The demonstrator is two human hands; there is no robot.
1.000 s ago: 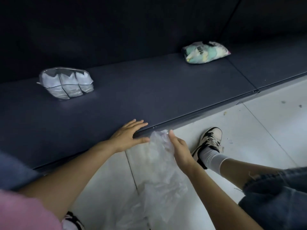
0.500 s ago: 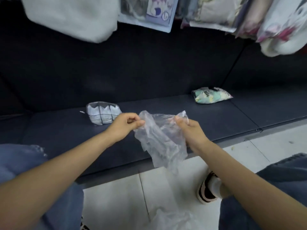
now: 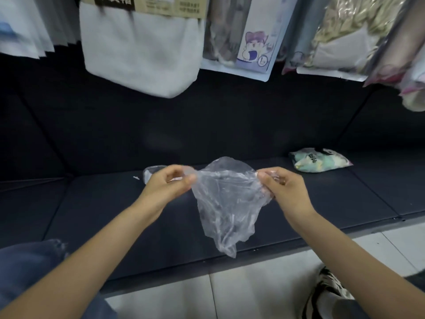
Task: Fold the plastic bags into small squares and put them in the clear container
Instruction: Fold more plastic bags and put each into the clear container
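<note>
head view | I see my left hand (image 3: 169,183) pinching one top corner of the clear plastic bag (image 3: 224,203) | my right hand (image 3: 284,188) pinching the other corner | bag hangs unfolded in the air between them, above the dark shelf (image 3: 345,203) | clear container (image 3: 150,172) sits on the shelf, mostly hidden behind my left hand

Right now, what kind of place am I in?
Probably a shop aisle: packaged goods and a white towel hang in a row above a low dark shelf where another packet lies.
</note>
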